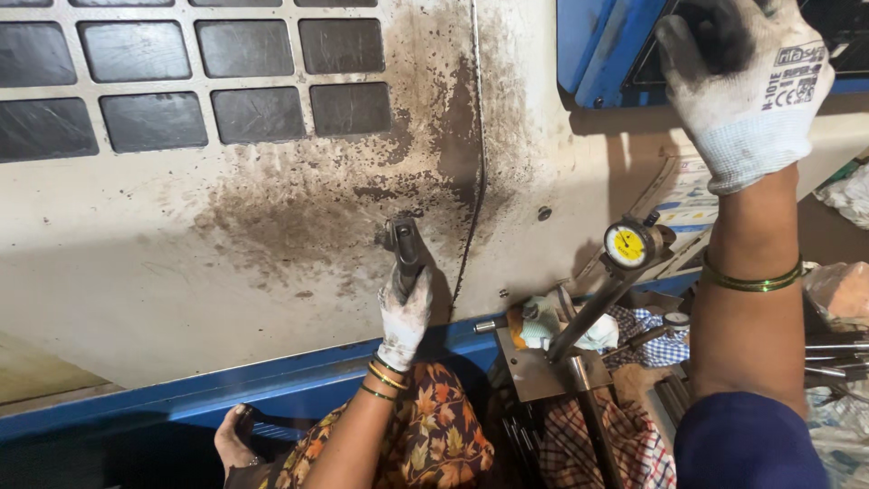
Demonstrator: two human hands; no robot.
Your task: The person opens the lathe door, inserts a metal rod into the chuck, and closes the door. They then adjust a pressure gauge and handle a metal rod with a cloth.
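Left hand (404, 312), gloved, wraps a dark metal handle (404, 244) mid-panel on the grimy, oil-stained cream machine door (226, 235); right hand (738, 86) grips the blue frame (602, 41) at top right; yellow dial gauge (628, 245) w/ stand nearby

Free room: bare machine panel (181, 272) left of the handle (405, 249).
Obstacles: dial gauge (627, 244) on its stand (588, 317), crowded bench (543, 371) below.

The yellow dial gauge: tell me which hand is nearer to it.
Right. The right hand is raised on the blue panel above the yellow dial gauge; the left hand grips the door handle, farther off to its left.
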